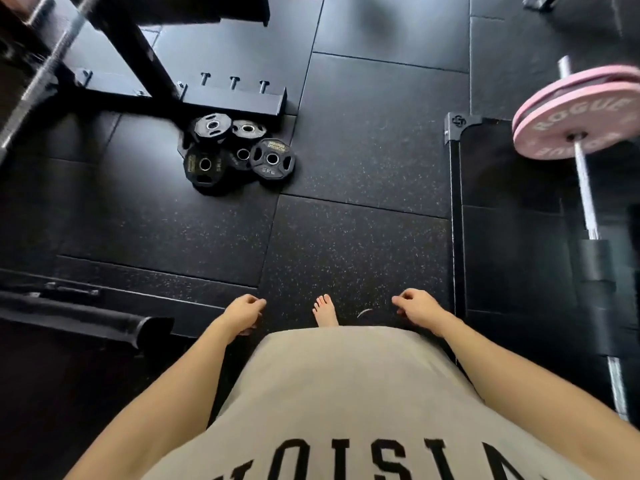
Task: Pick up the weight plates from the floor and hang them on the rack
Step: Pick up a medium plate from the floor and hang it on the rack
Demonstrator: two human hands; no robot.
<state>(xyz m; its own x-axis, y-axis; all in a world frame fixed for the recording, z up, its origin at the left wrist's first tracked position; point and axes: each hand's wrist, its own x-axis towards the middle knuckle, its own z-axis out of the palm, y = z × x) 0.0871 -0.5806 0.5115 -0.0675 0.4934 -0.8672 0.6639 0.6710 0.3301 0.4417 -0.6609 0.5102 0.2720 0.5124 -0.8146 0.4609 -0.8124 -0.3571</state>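
- The person stands barefoot on the black rubber floor point(346, 133), looking down, with the pile of small black weight plates point(235, 154) ahead and to their left, well apart from both hands.
- The left hand point(244, 315) hangs at the hip with fingers loosely curled, holding nothing; the right hand point(417, 308) hangs the same way, relaxed and empty.
- The plates lie overlapping in a heap, about five of them, just in front of the foot of the black rack point(221, 102), which has short pegs along its base beam.
- Nothing is picked up yet, so I judge the task is only starting.
- Risk one: the plates overlap, so pulling one from underneath could make the others slide or drop.
- Risk two: a bare foot point(325, 310) is exposed; a plate slipping from the fingers near it would hurt.
- Risk three: the barbell point(585, 188) with its pink plate point(575, 123) lies close on the right, and the rack's base juts out low, both easy to trip over while carrying.
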